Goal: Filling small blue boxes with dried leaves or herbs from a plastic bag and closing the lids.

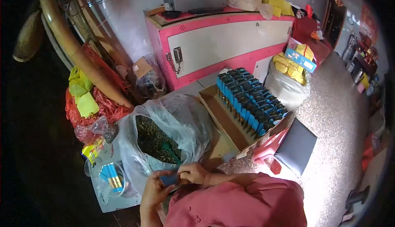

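In front of my body, my left hand (156, 185) holds a small blue packet (168, 180) between thumb and fingers. My right hand (194, 173) has its fingers curled at the packet's right end and pinches it there; the exact grip is partly hidden. Just beyond both hands stands a large clear plastic bag (194, 128), its mouth spread wide. Dark dried leaves (148, 134), apparently tea, fill it, and a green plastic scoop (168, 148) rests on them. To the right, a shallow cardboard box (213, 109) holds rows of upright blue packets (247, 103) with dark leaf at their tops.
A clear round tub (124, 180) with flat blue-and-gold packets (111, 176) stands on the grey table (135, 200). Red plastic bags (114, 103) and a bamboo pole (80, 54) are at left. Behind is a pink-and-white cabinet (222, 48); a dark-seated stool (296, 146) stands right.
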The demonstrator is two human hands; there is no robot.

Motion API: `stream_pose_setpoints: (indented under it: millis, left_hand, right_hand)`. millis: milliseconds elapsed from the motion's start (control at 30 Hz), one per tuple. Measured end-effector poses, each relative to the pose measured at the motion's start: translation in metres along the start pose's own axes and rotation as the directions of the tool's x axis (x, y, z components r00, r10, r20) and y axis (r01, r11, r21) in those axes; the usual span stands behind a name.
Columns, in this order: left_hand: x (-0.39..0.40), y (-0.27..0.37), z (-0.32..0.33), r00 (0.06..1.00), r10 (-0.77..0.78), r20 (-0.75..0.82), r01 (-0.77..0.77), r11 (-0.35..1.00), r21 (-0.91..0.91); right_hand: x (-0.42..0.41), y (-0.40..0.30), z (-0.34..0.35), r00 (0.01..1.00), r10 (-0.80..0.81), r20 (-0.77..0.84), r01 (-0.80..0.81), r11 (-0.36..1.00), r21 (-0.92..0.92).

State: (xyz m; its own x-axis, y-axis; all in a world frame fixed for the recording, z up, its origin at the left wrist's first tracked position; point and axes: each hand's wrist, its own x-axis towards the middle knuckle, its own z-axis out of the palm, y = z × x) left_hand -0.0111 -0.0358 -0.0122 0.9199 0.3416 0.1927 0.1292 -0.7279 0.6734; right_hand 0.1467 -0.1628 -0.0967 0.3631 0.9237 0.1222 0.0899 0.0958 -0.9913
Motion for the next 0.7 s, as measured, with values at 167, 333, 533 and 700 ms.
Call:
stream_pose_setpoints:
  millis: [167,333,533,700]
  left_hand:
    - [-0.007,-0.005,-0.011,0.98,0.024,0.2,0.066,0.899,-0.434]
    - [-0.002,0.011,-0.004,0.987,-0.107,0.123,0.148,0.903,-0.403]
    - [-0.003,0.012,-0.015,0.975,-0.105,0.197,0.125,0.988,-0.093]
    - [0.008,0.048,-0.039,0.996,0.046,0.075,-0.056,0.99,0.133]
  right_hand:
    - [0.0,-0.01,0.003,0.967,-0.254,-0.011,0.252,0.963,-0.096]
    - [0.005,-0.019,-0.009,0.988,-0.155,-0.016,0.155,0.988,0.026]
    - [0.005,-0.01,-0.004,0.964,-0.262,-0.04,0.265,0.96,0.088]
    - [0.012,-0.035,-0.014,0.964,-0.266,0.027,0.267,0.963,-0.047]
